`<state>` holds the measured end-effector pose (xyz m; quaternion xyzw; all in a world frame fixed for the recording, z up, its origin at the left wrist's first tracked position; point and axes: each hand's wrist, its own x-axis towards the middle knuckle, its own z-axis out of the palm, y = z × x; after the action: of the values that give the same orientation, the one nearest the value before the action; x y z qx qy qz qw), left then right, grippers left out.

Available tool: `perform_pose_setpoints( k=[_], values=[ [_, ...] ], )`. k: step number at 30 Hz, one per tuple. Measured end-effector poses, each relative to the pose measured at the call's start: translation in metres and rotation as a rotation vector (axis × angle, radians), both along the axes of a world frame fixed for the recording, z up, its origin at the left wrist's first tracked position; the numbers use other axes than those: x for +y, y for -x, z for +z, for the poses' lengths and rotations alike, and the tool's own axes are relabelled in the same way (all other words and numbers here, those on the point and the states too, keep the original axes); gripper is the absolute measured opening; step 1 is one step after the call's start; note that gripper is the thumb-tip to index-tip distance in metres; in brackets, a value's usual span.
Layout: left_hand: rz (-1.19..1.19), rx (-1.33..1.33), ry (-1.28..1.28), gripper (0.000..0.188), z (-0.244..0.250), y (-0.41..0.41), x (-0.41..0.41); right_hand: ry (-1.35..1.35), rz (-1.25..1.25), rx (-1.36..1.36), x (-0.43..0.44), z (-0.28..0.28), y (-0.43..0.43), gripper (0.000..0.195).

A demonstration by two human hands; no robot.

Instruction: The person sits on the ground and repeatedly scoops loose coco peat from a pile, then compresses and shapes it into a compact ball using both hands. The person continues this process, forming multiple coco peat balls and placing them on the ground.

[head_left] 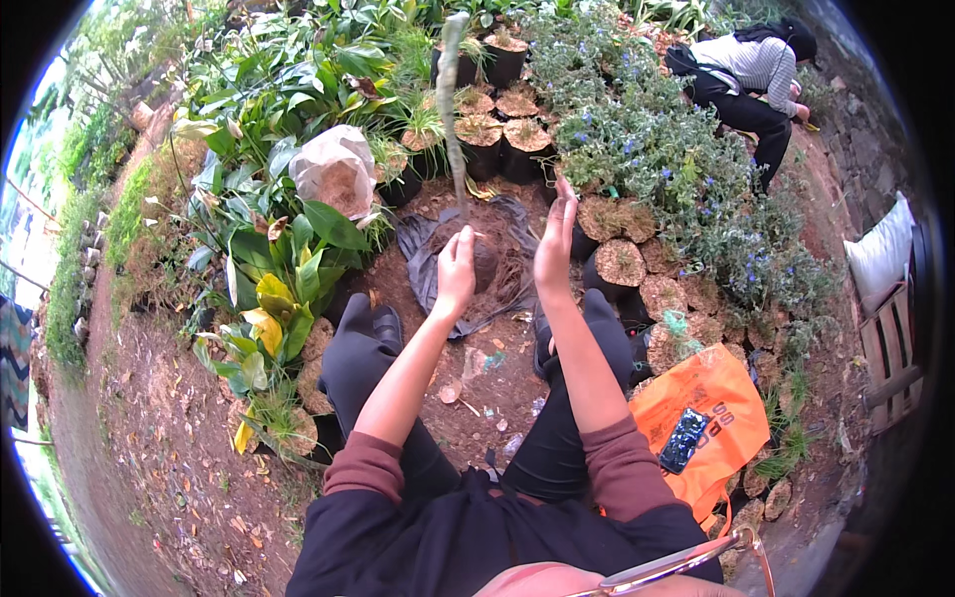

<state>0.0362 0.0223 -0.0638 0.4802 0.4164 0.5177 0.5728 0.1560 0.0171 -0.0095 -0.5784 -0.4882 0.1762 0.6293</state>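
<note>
My left hand [456, 270] is at the left side of a round, dark brown ball [485, 267], its thumb and fingertips drawn together. Whether it pinches a strand or only touches the ball cannot be made out. My right hand [555, 240] is raised to the right, apart from the ball, with straight fingers and nothing visible in it. Loose brown fibre [515, 280] surrounds the ball on a dark plastic sheet [418, 250] between my feet. A pale upright stem [451, 97] rises behind my left hand; its lower end is partly hidden by fibre.
A white bag of fibre [339, 179] stands among leafy plants [298, 67] on the left. Black potted bags [526, 149] line the back and right. An orange bag [720, 395] carries a phone [684, 440]. Another person [746, 74] bends at the upper right.
</note>
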Motion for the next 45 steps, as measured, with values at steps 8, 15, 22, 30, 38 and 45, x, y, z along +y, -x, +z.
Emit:
perform_pose_setpoints(
  k=[8, 15, 22, 30, 38, 45],
  values=[
    [-0.13, -0.04, 0.095, 0.039, -0.001, -0.013, -0.008, 0.067, 0.111, 0.067, 0.014, -0.037, 0.006, 0.049],
    [-0.114, -0.226, 0.286, 0.036, 0.014, 0.009, 0.008, -0.028, 0.169, 0.244, -0.005, -0.009, -0.011, 0.054],
    [-0.169, -0.395, 0.468, 0.037, 0.024, 0.012, 0.012, -0.033, 0.1, 0.001, -0.017, -0.002, 0.011, 0.058],
    [-0.208, -0.627, 0.524, 0.035, 0.025, 0.001, 0.0, -0.104, 0.164, -0.095, -0.009, -0.004, 0.033, 0.058],
    [-0.097, -0.696, 0.504, 0.027, 0.041, -0.001, -0.014, -0.182, 0.215, -0.191, -0.008, -0.022, 0.037, 0.06],
    [-0.024, -0.437, 0.304, 0.034, 0.036, 0.0, -0.017, -0.118, 0.184, -0.205, -0.018, -0.023, 0.034, 0.058]
  ],
)
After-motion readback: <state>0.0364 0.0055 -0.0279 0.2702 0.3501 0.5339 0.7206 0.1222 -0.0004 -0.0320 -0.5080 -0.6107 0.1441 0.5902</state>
